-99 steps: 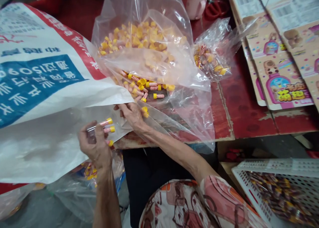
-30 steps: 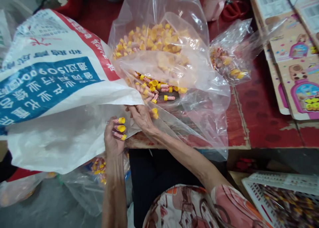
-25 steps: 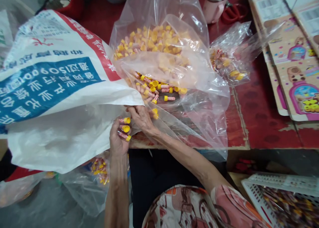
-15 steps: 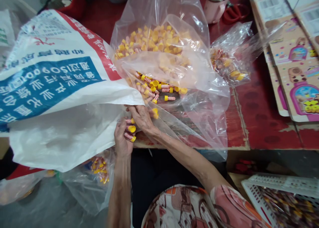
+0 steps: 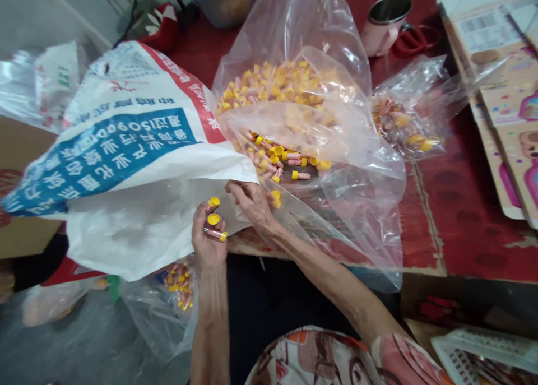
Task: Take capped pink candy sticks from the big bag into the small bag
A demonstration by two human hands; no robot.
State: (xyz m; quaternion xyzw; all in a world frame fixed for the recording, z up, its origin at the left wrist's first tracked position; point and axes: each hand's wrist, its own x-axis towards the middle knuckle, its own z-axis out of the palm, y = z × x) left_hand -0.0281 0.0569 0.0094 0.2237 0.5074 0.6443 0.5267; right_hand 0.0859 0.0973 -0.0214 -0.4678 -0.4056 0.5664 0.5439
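Observation:
My left hand (image 5: 205, 242) is closed on three small pink tubes with yellow caps (image 5: 213, 219), held upright in front of the white woven sack (image 5: 126, 166). My right hand (image 5: 252, 201) rests at the mouth of a big clear plastic bag (image 5: 336, 149), fingers pinched around yellow-capped tubes (image 5: 275, 197) at the table's front edge. More loose tubes (image 5: 286, 161) lie just beyond my right hand, and a large heap of them (image 5: 277, 85) fills the back of the bag.
A smaller clear bag of tubes (image 5: 403, 121) lies to the right on the red table (image 5: 445, 217). A pink metal cup (image 5: 384, 18) and red scissors (image 5: 416, 37) stand behind. Printed cards (image 5: 504, 93) lie far right. A white basket (image 5: 483, 354) and another bag (image 5: 176, 284) sit below.
My left hand has risen and come in close beside my right hand with its tubes. The view has shifted, so everything sits a little further right and lower.

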